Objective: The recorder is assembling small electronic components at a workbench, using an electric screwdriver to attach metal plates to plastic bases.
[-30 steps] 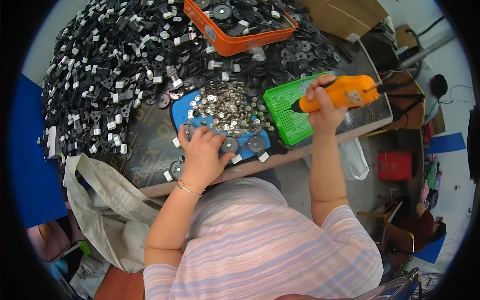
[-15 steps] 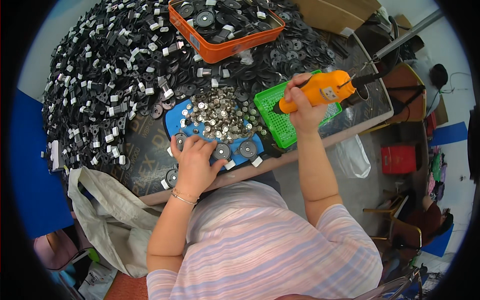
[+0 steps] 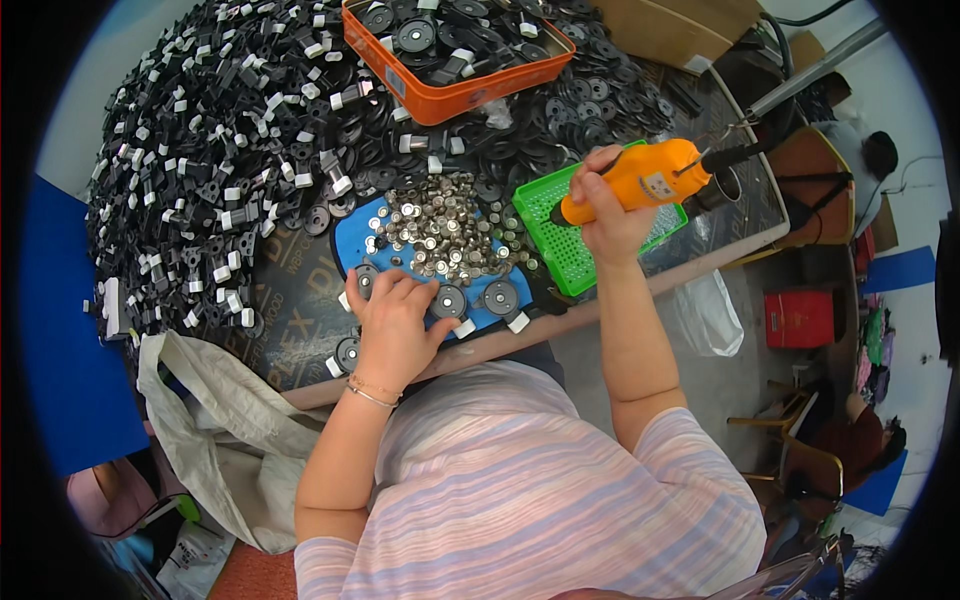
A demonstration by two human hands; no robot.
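My right hand [image 3: 615,222] is wrapped round an orange electric screwdriver [image 3: 655,178], held above a green mesh basket [image 3: 557,245]; its black nose points left. My left hand [image 3: 395,325] is spread over a row of black round discs with white tabs. Its thumb and fingertips lie beside the middle disc [image 3: 449,302], and its outer fingers reach the left disc [image 3: 367,281]. A further disc [image 3: 501,297] lies to the right, and one more [image 3: 347,355] by my left wrist. Under them is a blue mat [image 3: 349,236] bearing a heap of small silver metal caps [image 3: 440,235].
A big pile of black parts with white tabs [image 3: 220,150] covers the table's left and back. An orange tin [image 3: 450,100] of discs stands on it. A cardboard box [image 3: 680,30] is behind. From the upper right a metal bar [image 3: 815,70] and cable reach in. Pale cloth [image 3: 215,430] hangs at front left.
The view has shifted very slightly, moving everything a little to the right. Both hands keep nearly the same pose, the screwdriver still over the green basket.
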